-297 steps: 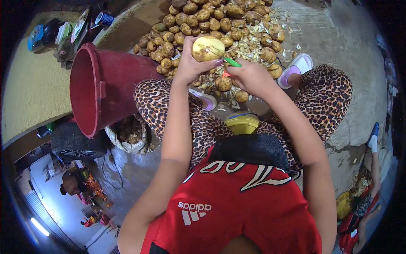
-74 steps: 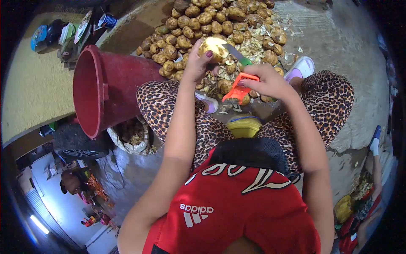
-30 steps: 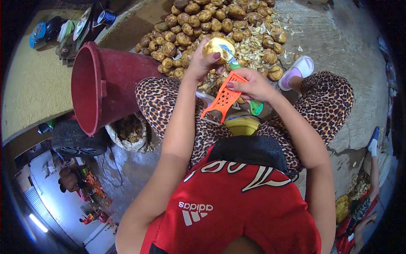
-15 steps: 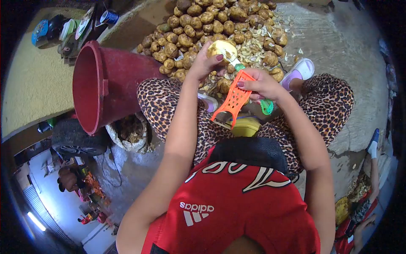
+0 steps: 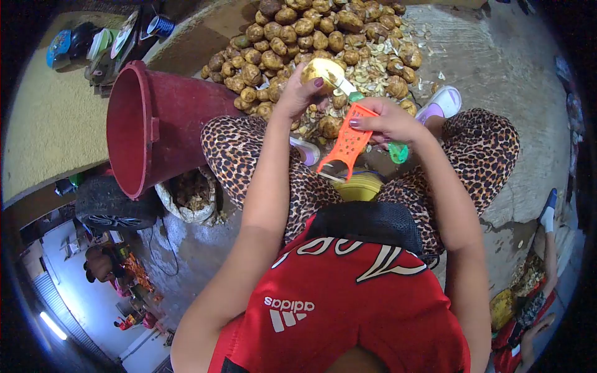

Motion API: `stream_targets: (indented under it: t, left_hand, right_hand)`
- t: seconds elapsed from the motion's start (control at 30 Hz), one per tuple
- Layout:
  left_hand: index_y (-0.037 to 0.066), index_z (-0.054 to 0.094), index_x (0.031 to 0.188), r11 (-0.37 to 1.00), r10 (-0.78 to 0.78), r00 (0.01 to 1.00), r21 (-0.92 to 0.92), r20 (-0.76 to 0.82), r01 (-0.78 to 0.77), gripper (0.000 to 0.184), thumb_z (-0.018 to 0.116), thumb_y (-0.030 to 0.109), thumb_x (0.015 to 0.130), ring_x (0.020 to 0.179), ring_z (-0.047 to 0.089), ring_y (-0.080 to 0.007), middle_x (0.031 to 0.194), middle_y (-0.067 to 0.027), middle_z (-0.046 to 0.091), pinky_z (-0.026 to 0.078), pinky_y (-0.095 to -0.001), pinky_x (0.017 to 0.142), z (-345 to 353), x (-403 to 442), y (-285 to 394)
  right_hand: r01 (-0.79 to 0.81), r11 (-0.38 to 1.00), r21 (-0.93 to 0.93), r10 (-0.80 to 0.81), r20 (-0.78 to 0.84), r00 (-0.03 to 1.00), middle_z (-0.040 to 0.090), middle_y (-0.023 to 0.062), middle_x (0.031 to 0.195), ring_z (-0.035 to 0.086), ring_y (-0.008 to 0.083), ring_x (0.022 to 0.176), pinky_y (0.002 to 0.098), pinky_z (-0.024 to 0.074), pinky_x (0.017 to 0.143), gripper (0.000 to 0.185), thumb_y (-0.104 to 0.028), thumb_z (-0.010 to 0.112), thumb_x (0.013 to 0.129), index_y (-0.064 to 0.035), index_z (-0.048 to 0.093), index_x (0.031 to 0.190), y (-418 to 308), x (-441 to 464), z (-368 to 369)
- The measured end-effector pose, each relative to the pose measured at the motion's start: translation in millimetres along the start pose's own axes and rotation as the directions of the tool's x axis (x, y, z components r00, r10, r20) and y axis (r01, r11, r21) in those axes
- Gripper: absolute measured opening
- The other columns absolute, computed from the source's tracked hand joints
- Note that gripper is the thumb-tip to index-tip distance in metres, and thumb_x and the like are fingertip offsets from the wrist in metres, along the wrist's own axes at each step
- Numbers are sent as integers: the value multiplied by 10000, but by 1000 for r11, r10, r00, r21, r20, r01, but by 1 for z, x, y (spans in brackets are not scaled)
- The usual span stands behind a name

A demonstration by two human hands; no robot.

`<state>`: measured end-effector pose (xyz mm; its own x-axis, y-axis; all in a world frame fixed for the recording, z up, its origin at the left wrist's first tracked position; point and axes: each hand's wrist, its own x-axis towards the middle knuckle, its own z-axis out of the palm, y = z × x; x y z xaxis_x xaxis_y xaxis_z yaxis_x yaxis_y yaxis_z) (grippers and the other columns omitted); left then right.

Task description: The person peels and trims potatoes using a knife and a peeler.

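My left hand grips a potato whose top is pared to pale yellow flesh, with brown skin below. Closed around a green-handled knife, my right hand also has an orange peeler under its thumb. The knife's blade lies against the potato's right side, and its green handle end shows below my palm. The peeler's forked end with its metal blade points down toward my lap. Just beyond my hands rises a heap of brown potatoes, with pale peelings scattered among them.
A large dark red bucket lies tilted at left, beside a white sack of scraps and a tyre. Something yellow is between my legs. Another person's leg shows at far right, near a yellow container.
The knife and peeler have shifted slightly, the peeler's forked end moving a little right and up. The potato has tilted a little in my left hand.
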<state>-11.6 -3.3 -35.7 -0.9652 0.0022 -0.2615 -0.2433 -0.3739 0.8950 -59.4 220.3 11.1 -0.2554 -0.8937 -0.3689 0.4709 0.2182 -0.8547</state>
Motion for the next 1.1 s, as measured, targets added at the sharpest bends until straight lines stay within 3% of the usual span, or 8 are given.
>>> stream_targets:
  t: [0.13, 0.17, 0.23, 0.3, 0.53, 0.73, 0.83, 1.1]
  left_hand:
    - [53, 395, 1101, 994, 65, 997, 95, -48, -60, 744, 717, 530, 628, 500, 517, -176, 846, -105, 548, 388, -259, 386, 1, 0, -1]
    - [54, 391, 1113, 993, 53, 998, 112, -36, -49, 767, 718, 540, 617, 545, 536, -176, 869, -101, 550, 412, -261, 416, 0, 1, 0]
    - [55, 381, 1137, 990, 24, 1000, 142, -13, -22, 814, 720, 560, 596, 637, 574, -176, 916, -93, 555, 459, -267, 476, -2, 0, 0]
    - [64, 367, 1150, 983, 93, 995, 160, -17, -89, 791, 756, 477, 599, 679, 579, -164, 894, -76, 573, 483, -270, 497, 1, 3, -4]
    - [69, 392, 1102, 954, 160, 987, 263, -26, -148, 729, 799, 392, 591, 825, 537, -115, 925, -31, 552, 486, -255, 653, 10, 3, -4]
    - [74, 383, 1094, 905, 103, 995, 415, -4, -92, 715, 817, 327, 584, 792, 543, -114, 916, -34, 549, 494, -260, 620, 8, 2, 0]
    - [82, 381, 1106, 960, 112, 994, 258, -3, -108, 726, 818, 326, 580, 782, 549, -121, 922, -37, 552, 494, -268, 634, 11, 0, 1]
    - [81, 383, 1127, 953, 173, 985, 248, 26, -173, 766, 826, 343, 559, 867, 534, -135, 975, -35, 543, 460, -273, 756, 6, 3, 1]
  right_hand:
    - [-70, 958, -278, 38, -121, 992, 479, -55, 574, 406, 23, 435, 188, 311, 373, 211, -249, 608, 818, -49, 568, 764, -12, -12, -3]
    - [50, 907, -418, -133, -171, 976, 523, 5, 578, 518, 139, 515, 273, 411, 473, 197, -225, 594, 803, -42, 563, 738, 2, -8, -4]
    - [83, 637, -767, -317, -163, 934, 550, 70, 618, 553, 237, 590, 339, 435, 542, 170, -203, 582, 782, -38, 554, 752, -4, -11, 6]
    - [49, 379, -924, -459, -141, 877, 564, 161, 712, 562, 359, 677, 433, 450, 597, 130, -171, 560, 741, -54, 541, 794, -2, -10, 18]
    - [-164, 279, -946, -429, -276, 860, 546, 143, 682, 579, 337, 649, 445, 461, 561, 111, -172, 558, 754, -90, 544, 827, -3, -1, 33]
    - [-56, 248, -967, -460, -168, 872, 551, 149, 685, 575, 351, 657, 450, 459, 574, 107, -148, 565, 737, -74, 539, 809, 4, 6, 18]
    - [11, 292, -956, -481, -137, 866, 592, 171, 691, 593, 344, 674, 462, 477, 612, 114, -158, 536, 746, -75, 562, 821, 1, 6, 15]
    - [84, 287, -954, -525, -83, 847, 555, 173, 670, 570, 352, 668, 457, 454, 605, 103, -137, 546, 748, -54, 527, 805, 1, 3, 19]
